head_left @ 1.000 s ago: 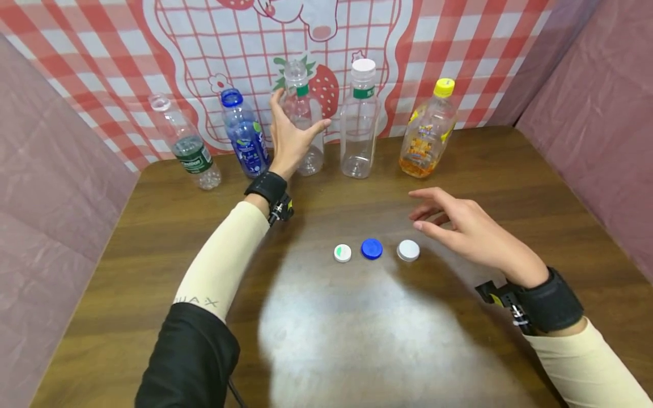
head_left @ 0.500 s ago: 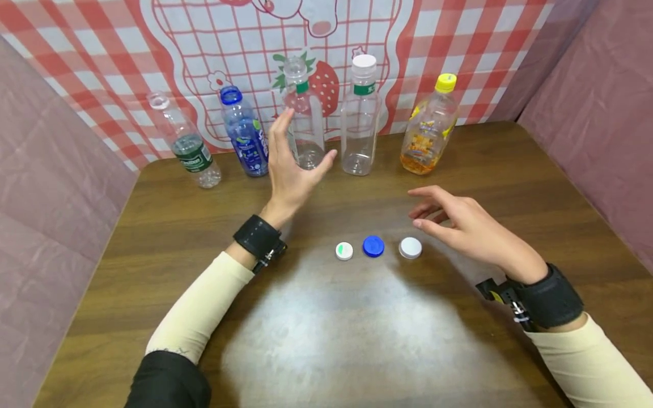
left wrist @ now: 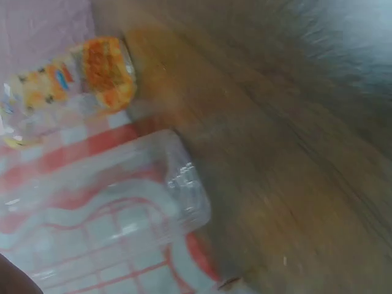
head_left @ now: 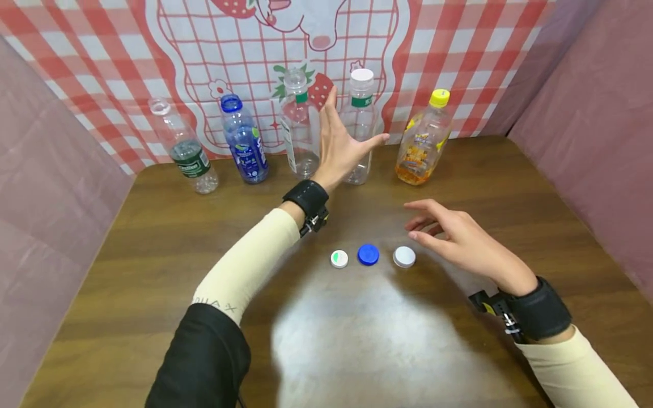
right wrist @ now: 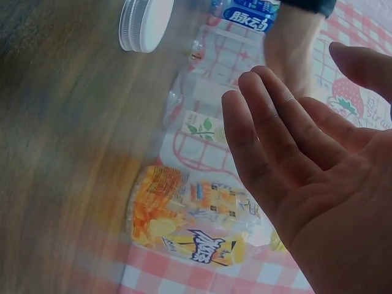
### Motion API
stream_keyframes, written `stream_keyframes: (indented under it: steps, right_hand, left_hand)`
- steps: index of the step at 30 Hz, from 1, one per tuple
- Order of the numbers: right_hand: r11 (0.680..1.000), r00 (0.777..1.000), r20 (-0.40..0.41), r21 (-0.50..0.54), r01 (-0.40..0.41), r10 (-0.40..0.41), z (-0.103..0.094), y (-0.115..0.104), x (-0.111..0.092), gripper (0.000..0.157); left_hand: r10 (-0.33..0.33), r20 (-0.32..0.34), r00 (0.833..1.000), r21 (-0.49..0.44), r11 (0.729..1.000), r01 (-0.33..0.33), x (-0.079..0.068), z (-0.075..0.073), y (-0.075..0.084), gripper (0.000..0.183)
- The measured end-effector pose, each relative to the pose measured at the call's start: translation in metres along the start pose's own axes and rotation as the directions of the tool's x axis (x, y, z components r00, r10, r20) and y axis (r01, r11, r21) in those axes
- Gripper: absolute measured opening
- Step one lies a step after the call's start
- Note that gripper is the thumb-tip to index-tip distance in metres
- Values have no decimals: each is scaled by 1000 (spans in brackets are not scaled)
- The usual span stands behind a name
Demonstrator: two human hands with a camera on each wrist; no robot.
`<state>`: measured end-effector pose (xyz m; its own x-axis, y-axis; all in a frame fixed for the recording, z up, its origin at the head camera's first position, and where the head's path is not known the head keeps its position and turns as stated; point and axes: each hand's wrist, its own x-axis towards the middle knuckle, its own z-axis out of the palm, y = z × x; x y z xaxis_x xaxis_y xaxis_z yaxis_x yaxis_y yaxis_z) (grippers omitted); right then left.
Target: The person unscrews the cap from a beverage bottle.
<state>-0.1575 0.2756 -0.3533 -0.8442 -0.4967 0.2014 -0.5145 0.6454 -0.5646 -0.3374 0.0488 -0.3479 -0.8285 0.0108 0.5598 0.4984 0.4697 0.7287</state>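
Note:
My left hand (head_left: 340, 143) is raised with fingers and thumb spread wide, in front of a clear bottle with a white cap (head_left: 361, 82), overlapping it in the head view. To its left stands an uncapped clear bottle with a green neck band (head_left: 306, 136). Nothing is in my right hand (head_left: 454, 238), which hovers over the table with loosely bent fingers. Just left of its thumb lies a plain white cap (head_left: 405, 256), then a blue cap (head_left: 368, 255) and a white cap with a green mark (head_left: 339, 259). In the right wrist view its fingers (right wrist: 288, 128) hold nothing.
At the back left stand an open bottle with a green label (head_left: 191, 161) and an open blue bottle (head_left: 246, 141). A yellow-capped bottle (head_left: 423, 141) with orange remains stands right of them. Behind the wooden table (head_left: 153, 272) hangs a red-checked cloth (head_left: 459, 34).
My left hand first drew back from the uncapped clear bottle, leaving it standing, then moved right and forward to the white-capped one. The right hand has stayed nearly still.

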Motion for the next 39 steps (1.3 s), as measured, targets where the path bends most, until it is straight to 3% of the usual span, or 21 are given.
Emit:
stream_keyframes:
  steps: [2,5,12,16,20,23,25,31,35,39]
  right_hand:
    - [1000,1000,12,17,-6,6,3,-1,0,46]
    - [1000,1000,18,28,-2,2,5,-3,2,46]
    - [999,1000,15,46,-3,2,8,-7,6,45]
    - [998,1000,22,58,-15,13,10,-6,4,45]
    - [999,1000,14,37,-8,7,9,-2,2,46]
    - [1000,1000,-3,8,11,-11,5,0,1,46]
    - [1000,1000,-9,-5,22,-22,1,0,2,46]
    - [999,999,-37,-39,14,-16,-11,-5,9,46]
    - [997,999,-31,-75,22,-24,-19,-13,20,46]
    - [994,997,-49,-91,52,-57,-30,-27,35,43]
  left_hand:
    - [-89,-13,996,-24,996,88,2,5,-7,133]
    - [-150,-41,988,-56,988,147,2,9,-15,132]
    - [-113,-42,993,-20,993,113,4,10,-28,103]
    - [-89,-1,996,-7,996,89,0,8,-29,90]
    - [-69,76,995,-34,997,71,-7,-2,-20,89]
    - [12,149,989,-69,998,-2,-15,-20,-7,88]
    - [97,182,979,-78,993,-84,-23,-35,1,87]
    - [341,187,921,-66,940,-334,-61,-85,13,87]
    - [425,208,881,-75,905,-418,-83,-110,18,90]
    - [459,257,850,-33,884,-467,-95,-122,23,94]
